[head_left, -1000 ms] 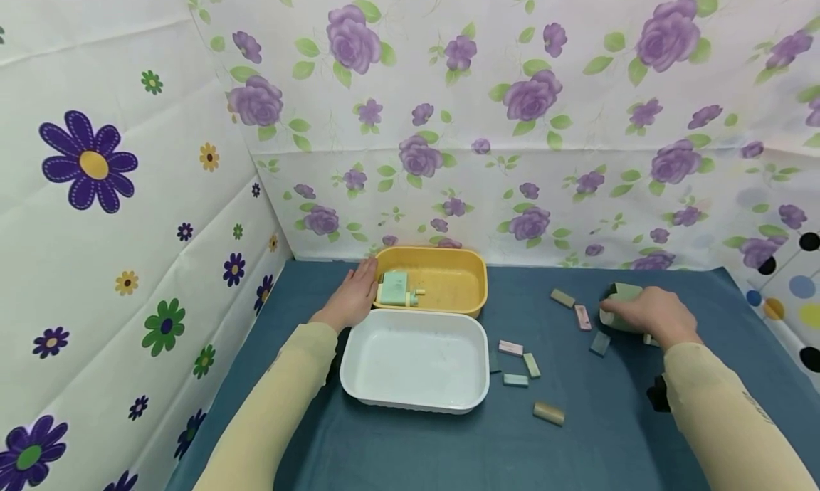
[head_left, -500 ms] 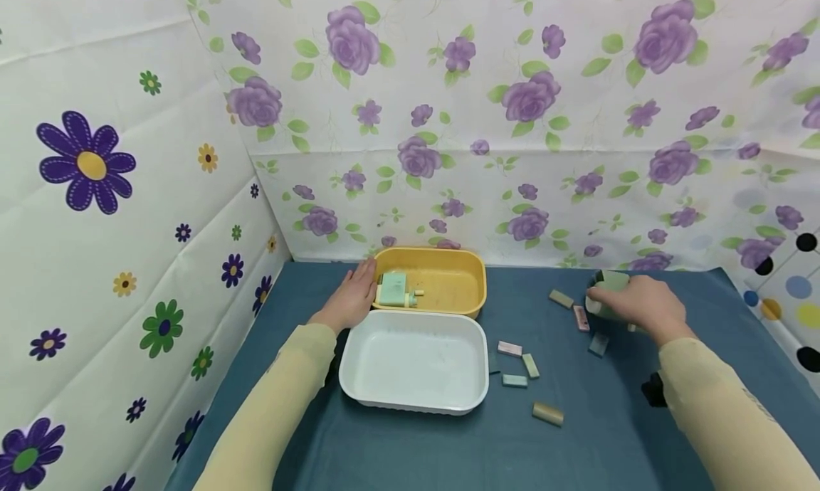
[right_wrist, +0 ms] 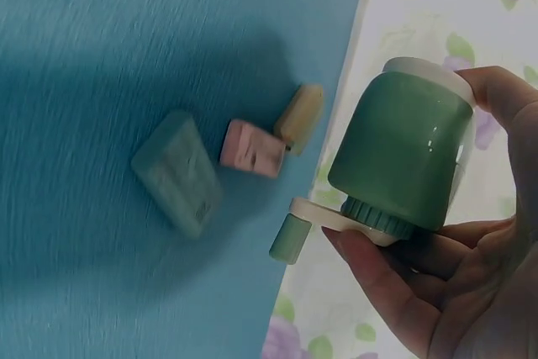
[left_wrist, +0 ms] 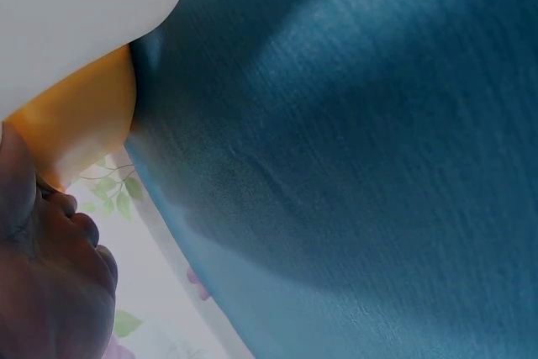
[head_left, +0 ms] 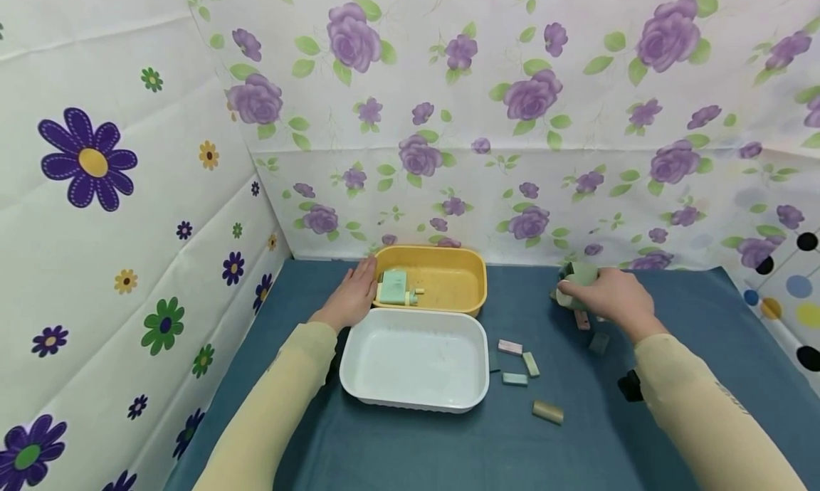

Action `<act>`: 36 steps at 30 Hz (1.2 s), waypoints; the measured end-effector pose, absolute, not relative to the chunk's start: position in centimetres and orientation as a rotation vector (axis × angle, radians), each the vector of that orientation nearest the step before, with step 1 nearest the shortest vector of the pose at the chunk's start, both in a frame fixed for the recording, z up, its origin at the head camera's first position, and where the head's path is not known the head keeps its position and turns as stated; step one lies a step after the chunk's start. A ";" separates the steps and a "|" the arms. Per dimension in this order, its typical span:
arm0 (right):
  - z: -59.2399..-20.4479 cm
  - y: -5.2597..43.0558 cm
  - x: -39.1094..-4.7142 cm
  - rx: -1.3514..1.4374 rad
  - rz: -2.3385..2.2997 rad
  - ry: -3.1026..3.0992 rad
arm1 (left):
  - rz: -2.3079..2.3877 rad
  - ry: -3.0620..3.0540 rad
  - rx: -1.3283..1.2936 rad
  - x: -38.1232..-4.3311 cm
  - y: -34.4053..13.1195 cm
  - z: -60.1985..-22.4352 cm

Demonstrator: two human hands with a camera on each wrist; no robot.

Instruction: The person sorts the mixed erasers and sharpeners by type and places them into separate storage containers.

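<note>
My right hand (head_left: 621, 300) grips a green and cream hand-crank pencil sharpener (right_wrist: 403, 149), held above the back right of the table. In the right wrist view the fingers curl round its two ends; its cream crank arm with a small green knob sticks out to the side. Below it lie a blue-green eraser (right_wrist: 178, 174), a pink eraser (right_wrist: 252, 149) and a tan block (right_wrist: 300, 117). The left hand (head_left: 349, 299) rests with straight fingers against the left side of a yellow bin (head_left: 470, 277). Inside that bin lies a similar green sharpener (head_left: 393, 287).
In front of the yellow bin stands a white bin (head_left: 413, 363). To its right lie several small erasers, among them a pink one (head_left: 510, 347) and a pale green one (head_left: 515, 379). A tan cylinder (head_left: 547, 412) lies nearer. Floral cloth (head_left: 448, 135) hangs behind the table.
My right hand has carried the sharpener leftward over the small erasers toward the yellow bin. The left hand keeps its place at the yellow bin.
</note>
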State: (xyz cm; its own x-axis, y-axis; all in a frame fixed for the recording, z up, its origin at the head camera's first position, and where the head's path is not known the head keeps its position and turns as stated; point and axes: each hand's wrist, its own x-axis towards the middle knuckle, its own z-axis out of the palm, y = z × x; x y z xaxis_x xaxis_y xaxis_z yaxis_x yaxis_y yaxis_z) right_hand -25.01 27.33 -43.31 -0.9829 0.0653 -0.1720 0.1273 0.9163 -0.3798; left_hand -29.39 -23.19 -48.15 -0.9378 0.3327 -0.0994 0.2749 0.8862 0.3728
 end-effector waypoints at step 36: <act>-42.8 22.5 -25.5 0.109 -0.696 2.929 | 0.550 2.898 0.440 -29.1 -22.9 -47.7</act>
